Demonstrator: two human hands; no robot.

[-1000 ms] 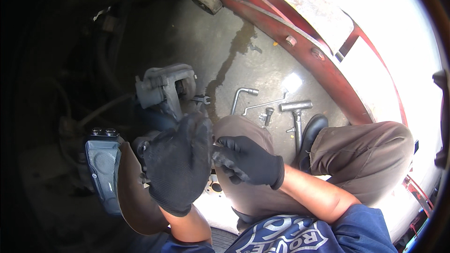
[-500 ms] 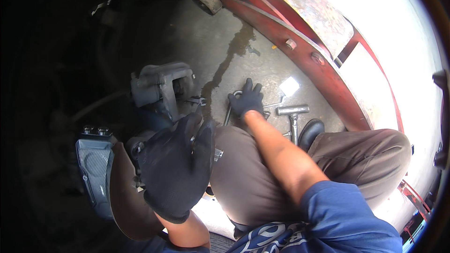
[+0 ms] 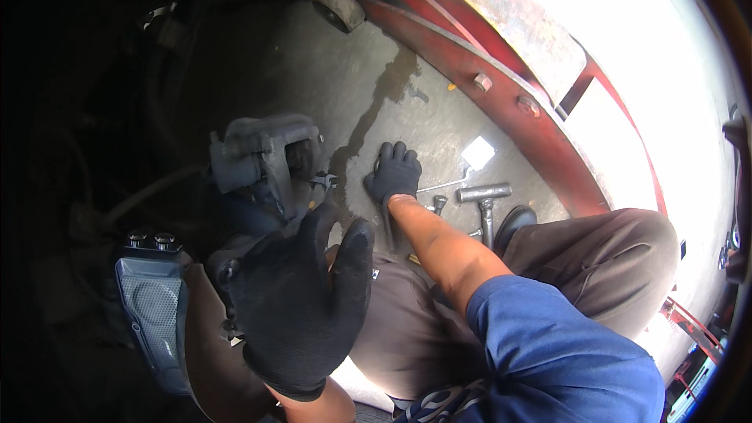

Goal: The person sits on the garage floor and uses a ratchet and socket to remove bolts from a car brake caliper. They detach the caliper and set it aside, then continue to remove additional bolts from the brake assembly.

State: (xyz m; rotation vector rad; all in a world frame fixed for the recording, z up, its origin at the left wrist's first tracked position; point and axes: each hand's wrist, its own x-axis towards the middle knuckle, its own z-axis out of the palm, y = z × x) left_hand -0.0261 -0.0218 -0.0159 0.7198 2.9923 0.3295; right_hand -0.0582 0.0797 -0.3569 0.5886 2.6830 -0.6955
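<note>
head view | from above, facing down | left hand (image 3: 301, 309) near, right hand (image 3: 394, 175) farther (fisheye)

Right hand (image 3: 394, 175): palm side hidden. It covers the upper end of a metal bar (image 3: 387, 229); grip can't be judged. Thin rod (image 3: 442, 186) to its right, near end unclear beside the wrist. Farther right, white patch (image 3: 478, 153) washed out, kind unknown. Dark scrap (image 3: 416, 94) beyond the fingertips, too small to name.

Left hand (image 3: 301, 305): small metal bit (image 3: 375, 274) shows past its right edge, mostly hidden, kind unclear. Forearm (image 3: 317, 406) cut by lower edge. Left of this hand, brown curved shield (image 3: 215, 345) overlaps a mesh-fronted box (image 3: 153, 305); beyond, shapes lost in darkness.
</note>
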